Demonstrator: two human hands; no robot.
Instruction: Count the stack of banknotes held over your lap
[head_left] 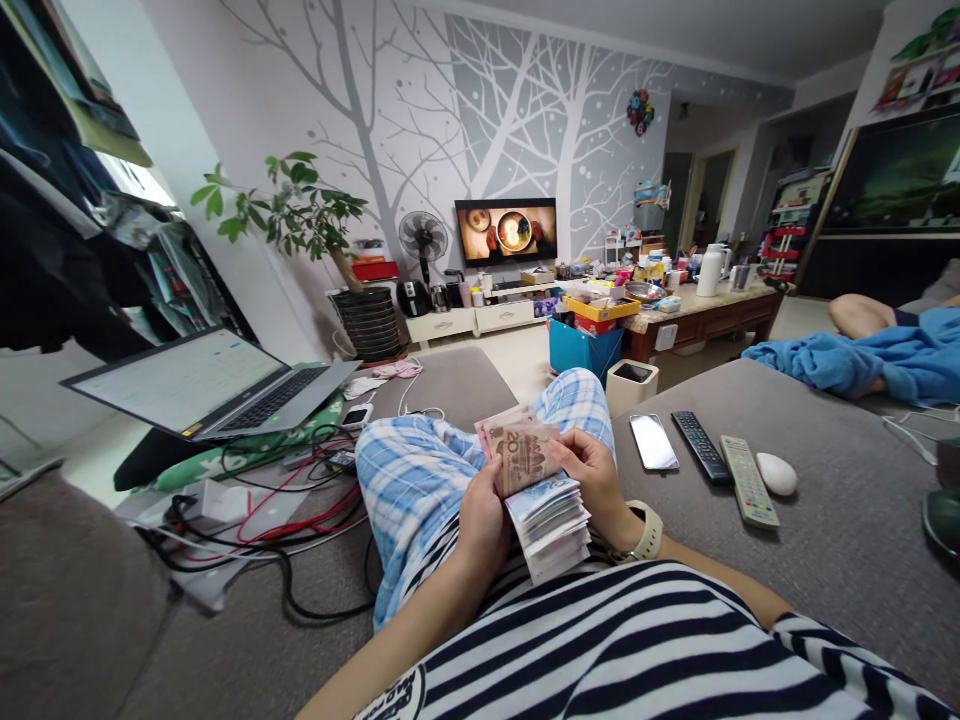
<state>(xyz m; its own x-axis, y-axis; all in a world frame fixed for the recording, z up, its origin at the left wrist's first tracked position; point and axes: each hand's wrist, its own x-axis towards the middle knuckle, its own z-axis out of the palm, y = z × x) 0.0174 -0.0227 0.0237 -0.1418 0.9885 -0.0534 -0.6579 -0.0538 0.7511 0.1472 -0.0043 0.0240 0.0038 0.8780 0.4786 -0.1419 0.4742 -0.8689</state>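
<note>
A thick stack of banknotes [551,515] rests above my lap, fanned at its lower edge. My left hand [484,520] is closed round the stack's left side from below. My right hand [592,478], with a watch on the wrist, grips the right side, and its fingers pinch the top brownish note [525,452], which stands lifted off the pile. A pinkish note shows behind it. My legs in blue checked trousers [420,470] stretch out on the grey sofa.
A phone [653,441], two remotes [701,446] and a white mouse [777,473] lie on the sofa to my right. An open laptop [217,385] and tangled cables [285,510] sit on my left. Another person's leg with a blue cloth [862,360] is at far right.
</note>
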